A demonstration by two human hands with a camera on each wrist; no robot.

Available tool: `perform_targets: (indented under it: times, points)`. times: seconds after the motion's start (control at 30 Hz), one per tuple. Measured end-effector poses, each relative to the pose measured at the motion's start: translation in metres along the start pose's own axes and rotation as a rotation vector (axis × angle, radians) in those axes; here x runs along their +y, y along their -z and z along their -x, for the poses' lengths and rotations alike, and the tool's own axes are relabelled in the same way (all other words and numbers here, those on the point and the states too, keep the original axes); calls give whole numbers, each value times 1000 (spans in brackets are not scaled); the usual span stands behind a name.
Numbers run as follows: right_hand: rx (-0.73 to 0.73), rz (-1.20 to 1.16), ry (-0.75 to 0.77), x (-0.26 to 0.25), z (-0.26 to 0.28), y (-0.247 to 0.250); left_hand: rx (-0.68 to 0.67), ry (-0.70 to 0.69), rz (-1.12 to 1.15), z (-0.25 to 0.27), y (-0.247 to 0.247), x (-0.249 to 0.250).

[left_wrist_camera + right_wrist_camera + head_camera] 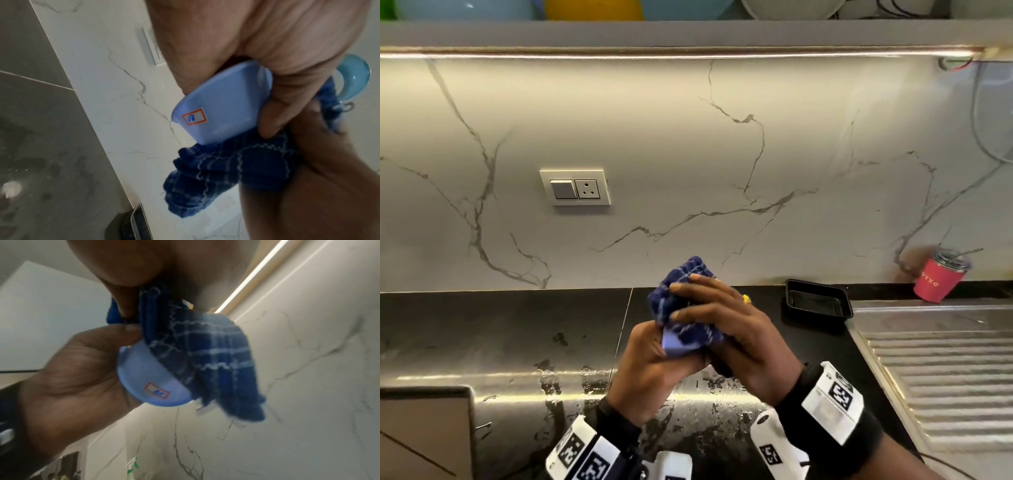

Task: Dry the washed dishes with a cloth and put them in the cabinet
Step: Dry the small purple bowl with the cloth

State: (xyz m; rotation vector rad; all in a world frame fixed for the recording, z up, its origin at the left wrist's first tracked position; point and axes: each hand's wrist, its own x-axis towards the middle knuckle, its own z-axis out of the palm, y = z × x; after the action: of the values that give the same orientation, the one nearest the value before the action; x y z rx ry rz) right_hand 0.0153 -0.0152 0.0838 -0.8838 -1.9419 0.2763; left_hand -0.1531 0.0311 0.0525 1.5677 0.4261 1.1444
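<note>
A small light-blue bowl (677,346) with a red-framed sticker is held above the black counter. My left hand (654,366) grips it from below, the thumb along its side. A dark blue checked cloth (683,294) is bunched over the bowl's mouth, and my right hand (719,318) grips the cloth, fingers curled over it. In the left wrist view the bowl (218,107) sits in my palm with the cloth (236,165) stuffed against its rim. In the right wrist view the cloth (205,361) covers half of the bowl (144,378). The bowl's inside is hidden.
The black counter (517,342) is wet in front of me. A black tray (816,301) lies at the back right, beside a red tumbler (941,277) and a steel draining board (945,370). Coloured dishes stand on the shelf (688,32) overhead. A wall socket (575,186) is at the left.
</note>
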Motion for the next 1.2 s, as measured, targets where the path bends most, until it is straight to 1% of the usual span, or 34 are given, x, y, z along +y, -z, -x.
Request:
perform_targets:
  times: [0.07,0.1,0.13,0.17,0.2,0.27,0.3,0.33,0.37,0.4,0.43,0.5,0.53,0.57,0.6,0.63,0.7,0.73,0.77,0.8,0.83,0.9,0.93,0.97,1.0,1.07,1.13,1.2]
  points:
    - [138,-347,-256,11,1,1,22,55,46,2,-3,-4]
    - [215,-482,-375,13,1,2,24,84,67,2,-4,-5]
    - [257,-541,-441,13,1,2,15,110,79,1,-6,-6]
    - [266,-508,-437,10,3,0,2,120,89,0,-7,-6]
    - [233,-400,-370,6,5,-1,-10,106,104,-1,-9,-5]
    - [98,-60,-133,-6,7,-3,-17,56,162,-5,-12,2]
    - [31,73,-22,-9,6,-2,-11,47,205,-6,-13,5]
    - [-14,130,41,-8,5,0,-6,41,226,-6,-13,6]
    - [-22,122,60,-5,4,2,-13,35,209,-7,-13,6]
    - [-3,65,41,-1,4,4,-24,33,162,-7,-14,5]
    - [41,-57,-29,6,4,6,-33,44,131,-6,-13,4]
    - [180,-413,-282,17,4,9,-11,105,137,-6,-14,2]
    - [239,-521,-386,20,4,9,-8,130,137,-5,-16,2]
    - [258,-554,-438,19,4,9,-8,143,131,-5,-17,1]
    - [252,-507,-421,16,7,7,-7,145,131,-4,-18,1]
    - [216,-404,-351,12,11,6,3,135,146,-4,-19,2]
    - [70,-101,-121,0,13,5,10,99,189,-4,-18,5]
    - [0,15,-17,-2,13,6,0,85,198,-4,-16,6]
    - [-41,49,30,0,13,7,-19,80,186,-3,-15,6]
    - [-36,8,16,3,12,7,-40,90,161,-3,-14,5]
    - [6,-102,-58,8,10,9,-46,114,134,-3,-13,4]
    - [163,-401,-287,17,8,11,-26,180,130,-3,-15,2]
    - [213,-477,-367,20,8,10,-12,205,159,-2,-17,2]
    - [226,-480,-400,21,8,8,-4,235,219,-2,-18,3]
    - [220,-441,-386,21,8,5,-14,279,312,-2,-18,4]
    - [158,-283,-295,17,9,2,-29,333,482,-3,-18,9]
    - [52,-32,-120,11,9,4,3,319,654,-5,-16,12]
    - [-86,199,31,4,12,4,45,315,767,-5,-13,14]
